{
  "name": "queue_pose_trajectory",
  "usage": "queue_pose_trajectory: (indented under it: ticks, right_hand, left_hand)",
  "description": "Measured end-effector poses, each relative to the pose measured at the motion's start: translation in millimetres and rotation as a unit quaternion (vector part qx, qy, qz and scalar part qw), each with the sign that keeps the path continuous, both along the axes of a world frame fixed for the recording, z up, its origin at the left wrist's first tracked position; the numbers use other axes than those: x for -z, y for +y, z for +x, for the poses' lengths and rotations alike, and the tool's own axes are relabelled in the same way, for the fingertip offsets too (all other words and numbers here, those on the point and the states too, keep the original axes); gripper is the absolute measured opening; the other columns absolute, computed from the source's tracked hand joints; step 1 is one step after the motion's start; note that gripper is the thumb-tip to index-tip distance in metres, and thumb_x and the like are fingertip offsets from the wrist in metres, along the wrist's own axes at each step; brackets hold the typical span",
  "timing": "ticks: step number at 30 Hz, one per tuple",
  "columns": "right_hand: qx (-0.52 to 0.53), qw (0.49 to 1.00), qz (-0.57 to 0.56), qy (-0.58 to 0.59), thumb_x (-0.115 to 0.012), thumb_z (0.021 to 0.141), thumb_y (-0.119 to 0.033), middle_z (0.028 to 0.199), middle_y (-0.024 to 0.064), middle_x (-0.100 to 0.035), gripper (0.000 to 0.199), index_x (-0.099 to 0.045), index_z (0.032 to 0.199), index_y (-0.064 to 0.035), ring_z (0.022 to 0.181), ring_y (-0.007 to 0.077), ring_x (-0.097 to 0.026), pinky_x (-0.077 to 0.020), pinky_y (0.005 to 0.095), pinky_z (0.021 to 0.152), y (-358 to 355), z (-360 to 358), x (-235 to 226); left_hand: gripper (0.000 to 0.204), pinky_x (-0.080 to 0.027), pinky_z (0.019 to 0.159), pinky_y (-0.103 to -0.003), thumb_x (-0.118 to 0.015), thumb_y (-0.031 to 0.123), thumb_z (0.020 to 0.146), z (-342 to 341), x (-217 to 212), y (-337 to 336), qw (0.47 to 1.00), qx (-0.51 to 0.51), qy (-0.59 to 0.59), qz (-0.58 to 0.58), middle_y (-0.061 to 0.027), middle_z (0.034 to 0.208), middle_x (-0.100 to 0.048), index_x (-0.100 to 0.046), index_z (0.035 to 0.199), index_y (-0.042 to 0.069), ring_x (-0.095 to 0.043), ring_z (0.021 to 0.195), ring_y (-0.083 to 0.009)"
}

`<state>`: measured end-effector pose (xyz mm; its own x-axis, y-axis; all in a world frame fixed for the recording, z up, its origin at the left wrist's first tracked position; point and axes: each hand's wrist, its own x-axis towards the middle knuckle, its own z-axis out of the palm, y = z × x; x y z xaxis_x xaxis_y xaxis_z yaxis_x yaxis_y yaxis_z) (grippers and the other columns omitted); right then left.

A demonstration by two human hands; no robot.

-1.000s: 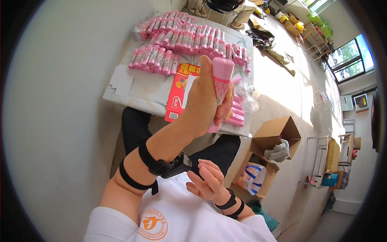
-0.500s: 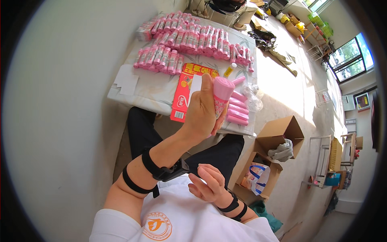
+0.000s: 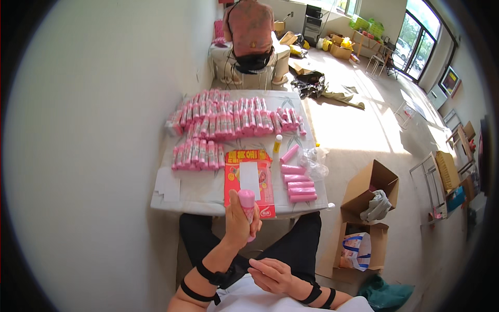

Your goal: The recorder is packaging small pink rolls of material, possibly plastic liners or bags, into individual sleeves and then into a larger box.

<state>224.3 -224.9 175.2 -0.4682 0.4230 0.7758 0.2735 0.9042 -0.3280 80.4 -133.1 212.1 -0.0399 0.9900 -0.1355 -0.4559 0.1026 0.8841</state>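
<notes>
Left hand (image 3: 240,223), low centre of frame, fingers wrapped tight around a pink tube (image 3: 247,204). Tube stands roughly upright, long axis pointing up-frame, cap end above the fist, lower end poking out near the heel of the hand. It sits just at the near edge of the table (image 3: 197,192), over the bottom edge of the red printed card (image 3: 248,179).

Right hand (image 3: 275,274) is lower, bottom centre, near the lap, holding nothing: fingers loosely curled, slightly apart, pointing left toward the left wrist. It lies below and right of the tube, apart from it; the left hand is the one on it.

Loose pink tubes (image 3: 297,183) lie in a row right of the card, long axes across the frame. Bundled pink tube packs (image 3: 228,122) fill the far half of the table. Open cardboard box (image 3: 370,188) on the floor at right.
</notes>
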Motion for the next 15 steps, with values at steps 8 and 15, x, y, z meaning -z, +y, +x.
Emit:
queue_pose_trajectory:
  ticks: [8, 15]
  right_hand:
    - [-0.019, 1.000, -0.006, 0.016, -0.070, 0.068, 0.000, 0.112, 0.0168, -0.062, 0.021, -0.067, 0.089, 0.0017, 0.072, 0.0186, -0.063, -0.0548, 0.0273, 0.066, -7, 1, 3]
    - [-0.015, 1.000, 0.010, 0.021, -0.069, 0.071, 0.002, 0.112, 0.0179, -0.062, 0.015, -0.065, 0.085, 0.0021, 0.073, 0.0184, -0.062, -0.0538, 0.0275, 0.065, -14, 8, 4]
  left_hand:
    - [0.071, -0.034, 0.035, -0.026, -0.021, 0.069, 0.091, 4, 0, -3, 1.000, -0.003, 0.013, -0.006, -0.0010, 0.039, -0.035, -0.044, 0.059, 0.010, -0.033, 0.028, -0.0110]
    - [0.070, -0.032, 0.035, -0.025, -0.023, 0.069, 0.091, 18, -13, -2, 1.000, 0.001, 0.010, -0.009, -0.0006, 0.039, -0.034, -0.044, 0.060, 0.010, -0.031, 0.029, -0.0104]
